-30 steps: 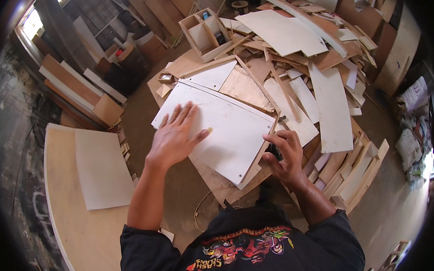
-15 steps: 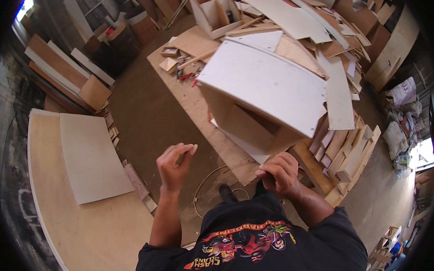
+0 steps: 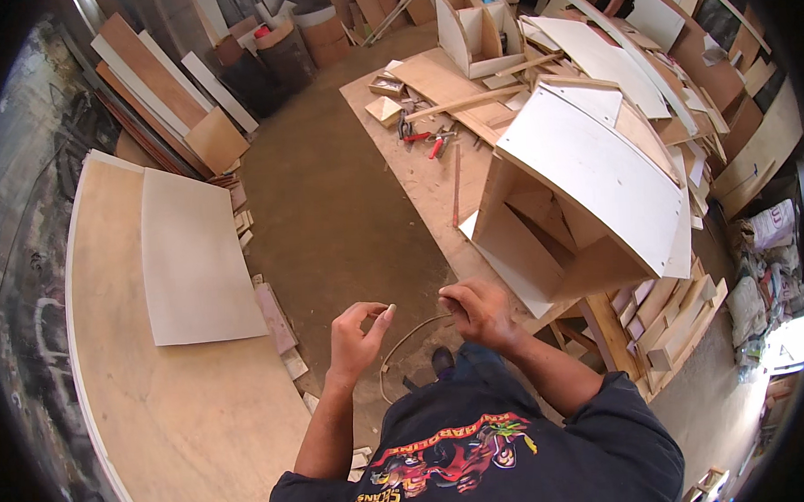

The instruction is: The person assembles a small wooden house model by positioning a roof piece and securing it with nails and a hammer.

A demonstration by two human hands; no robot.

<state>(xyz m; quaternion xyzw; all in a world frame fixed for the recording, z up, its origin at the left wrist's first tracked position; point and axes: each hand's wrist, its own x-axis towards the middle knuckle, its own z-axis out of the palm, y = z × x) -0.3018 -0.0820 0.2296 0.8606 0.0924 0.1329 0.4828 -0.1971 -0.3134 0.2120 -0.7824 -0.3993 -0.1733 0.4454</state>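
Plywood sheet [image 3: 194, 417]: the broad one on my left, curving toward the near edge.
Workbench [image 3: 439, 173]: far and right of me, offcuts heaped on its right.
White-topped box [image 3: 596, 175]: on the bench's near right part, tilted in my view, its open side toward me.
Off-white panel [image 3: 203, 260]: flat on the sheet, far left.
My right hand [image 3: 481, 312]: just left of the bench's near corner, fingers curled in; I can't tell if they pinch anything.
My left hand [image 3: 357, 341]: well apart from the box, thumb and forefinger drawn close; grip unclear.
Red-handled tools [image 3: 439, 147]: far left on the bench.
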